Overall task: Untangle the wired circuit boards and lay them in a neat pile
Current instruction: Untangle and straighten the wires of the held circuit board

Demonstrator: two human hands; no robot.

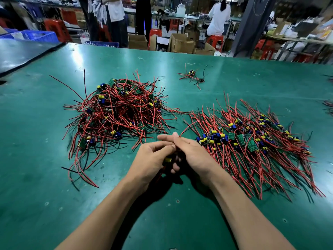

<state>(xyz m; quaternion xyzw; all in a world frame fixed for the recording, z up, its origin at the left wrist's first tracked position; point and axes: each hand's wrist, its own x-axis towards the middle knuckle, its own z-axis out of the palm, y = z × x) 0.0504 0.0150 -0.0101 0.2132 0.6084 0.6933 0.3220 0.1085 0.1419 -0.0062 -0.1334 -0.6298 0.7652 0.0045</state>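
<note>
A tangled heap of wired circuit boards (119, 112), with red and black leads and blue and yellow parts, lies at the left on the green table (45, 177). At the right lies a combed-out pile of boards (252, 141), their wires fanned toward me. Between the two, my left hand (153, 159) and my right hand (191, 152) meet above the table and together hold one wired board (168, 159); its yellow capacitor shows between the palms. One red wire (187, 128) rises from my right fingertips toward the right pile. The rest of the board is hidden.
A small loose cluster of wired boards (192, 75) lies farther back in the middle. More wires (328, 105) poke in at the right edge. Beyond the table's far edge stand cardboard boxes (182, 43), red stools, blue crates and people at other benches.
</note>
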